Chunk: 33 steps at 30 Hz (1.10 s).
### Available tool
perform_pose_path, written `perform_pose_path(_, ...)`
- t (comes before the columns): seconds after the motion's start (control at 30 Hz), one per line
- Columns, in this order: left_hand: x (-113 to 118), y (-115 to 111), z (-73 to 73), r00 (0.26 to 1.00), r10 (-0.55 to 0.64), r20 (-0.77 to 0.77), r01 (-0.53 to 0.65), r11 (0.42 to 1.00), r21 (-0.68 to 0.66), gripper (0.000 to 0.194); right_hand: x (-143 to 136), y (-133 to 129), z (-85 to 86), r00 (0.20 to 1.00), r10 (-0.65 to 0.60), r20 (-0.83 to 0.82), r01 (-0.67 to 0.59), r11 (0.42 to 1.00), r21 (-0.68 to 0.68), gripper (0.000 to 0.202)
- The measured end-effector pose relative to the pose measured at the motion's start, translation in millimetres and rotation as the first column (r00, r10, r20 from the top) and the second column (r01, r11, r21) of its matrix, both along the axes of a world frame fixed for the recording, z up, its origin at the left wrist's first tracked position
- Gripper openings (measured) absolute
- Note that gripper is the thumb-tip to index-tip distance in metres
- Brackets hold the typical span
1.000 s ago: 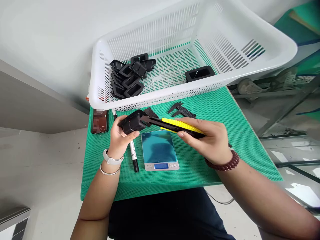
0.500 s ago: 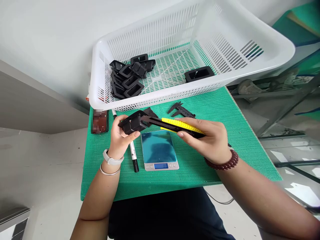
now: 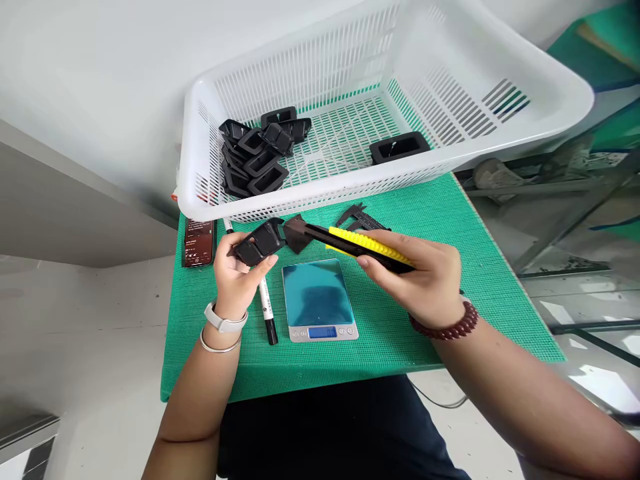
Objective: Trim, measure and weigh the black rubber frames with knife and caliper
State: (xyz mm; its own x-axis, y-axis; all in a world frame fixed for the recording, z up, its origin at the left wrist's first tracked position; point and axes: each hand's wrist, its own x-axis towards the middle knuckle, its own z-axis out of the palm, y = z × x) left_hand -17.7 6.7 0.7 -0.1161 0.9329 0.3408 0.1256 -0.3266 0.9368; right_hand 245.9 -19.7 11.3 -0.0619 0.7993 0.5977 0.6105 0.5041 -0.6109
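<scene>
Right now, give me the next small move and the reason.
I'd probably ease the thumb of the left hand back first: it lies near the end of the black moulded plastic part that the exposed blade of the yellow-and-black utility knife points toward. The right hand grips the knife; whether blade and part touch is unclear.

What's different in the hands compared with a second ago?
The left hand has turned the black part and shifted it slightly left. The right hand has drawn the yellow-and-black cutter slightly right, so its blade no longer overlaps the part's body. Nothing was taken up or let go. The scale, marker and basket stayed put.
</scene>
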Motion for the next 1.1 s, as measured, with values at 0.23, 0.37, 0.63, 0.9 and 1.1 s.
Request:
perform_pose_path(0.23,2.8,-1.2,2.6,0.999,-0.03,-0.019,0.031,1.0,0.005,0.05,0.2,0.1,0.4,1.0,0.016,0.014,-0.017,0.999,0.035,0.025)
perform_pose_path(0.37,2.7,-1.6,2.7,0.999,-0.023,-0.026,0.023,0.999,0.027,0.047,1.0,0.1,0.2,0.999,0.051,0.018,-0.052,0.998,0.039,0.024)
perform_pose_path(0.63,3.5,-2.4,3.2,0.998,-0.039,-0.053,0.042,0.998,0.055,0.047,2.0,0.5,0.1,0.999,0.033,0.025,-0.034,0.998,0.051,0.025)
perform_pose_path(0.9,3.2,-3.6,3.9,0.991,-0.032,-0.129,0.043,0.995,0.085,0.044,3.0,2.7,-1.9,0.999,0.022,0.025,-0.025,0.993,0.115,0.025)
perform_pose_path(1.1,3.5,-3.9,4.9,0.992,-0.048,-0.119,0.061,0.992,0.109,0.043,2.8,1.8,-1.3,0.999,0.028,0.022,-0.031,0.992,0.122,0.024)
